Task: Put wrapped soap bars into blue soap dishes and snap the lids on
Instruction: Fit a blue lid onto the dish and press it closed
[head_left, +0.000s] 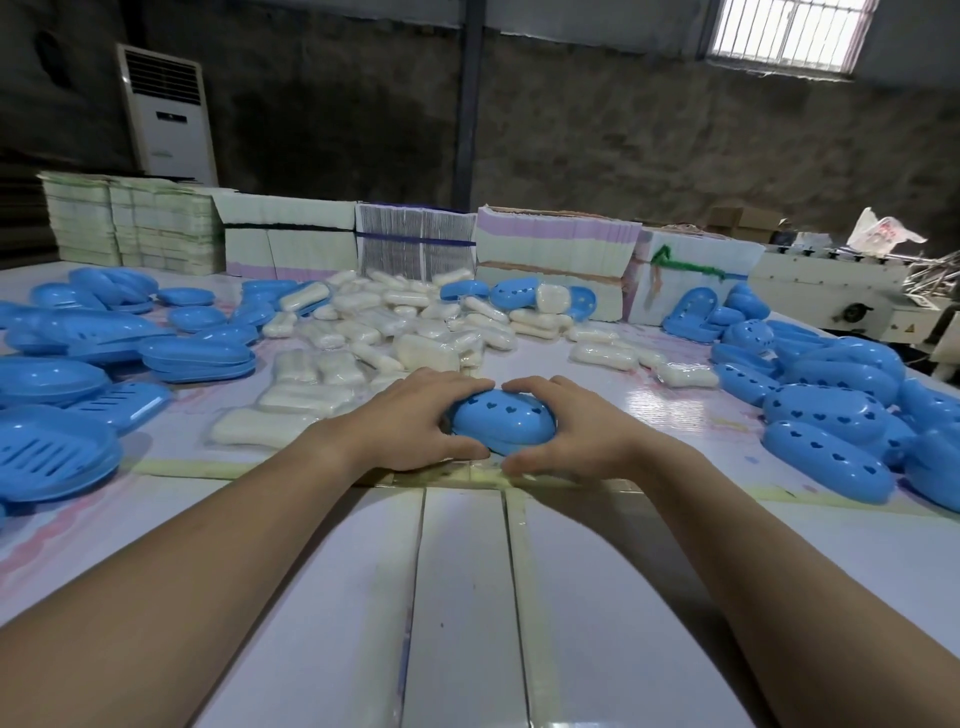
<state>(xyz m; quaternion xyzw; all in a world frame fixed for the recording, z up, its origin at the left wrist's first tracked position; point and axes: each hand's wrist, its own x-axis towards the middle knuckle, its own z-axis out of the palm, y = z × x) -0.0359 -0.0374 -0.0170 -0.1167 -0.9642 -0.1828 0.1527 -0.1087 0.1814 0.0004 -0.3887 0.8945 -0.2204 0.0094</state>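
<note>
Blue plastic soap dish with heart-holed lid sits near the tabletop middle; left hand and right hand grip its 2 ends, fingers curled around.

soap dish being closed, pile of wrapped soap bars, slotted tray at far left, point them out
soap dish (501, 423), head view, on its heart-holed lid between both hands
wrapped soap bars (415, 325), head view, middle of the white pile
slotted tray (49, 457), head view, on its slotted floor
</note>
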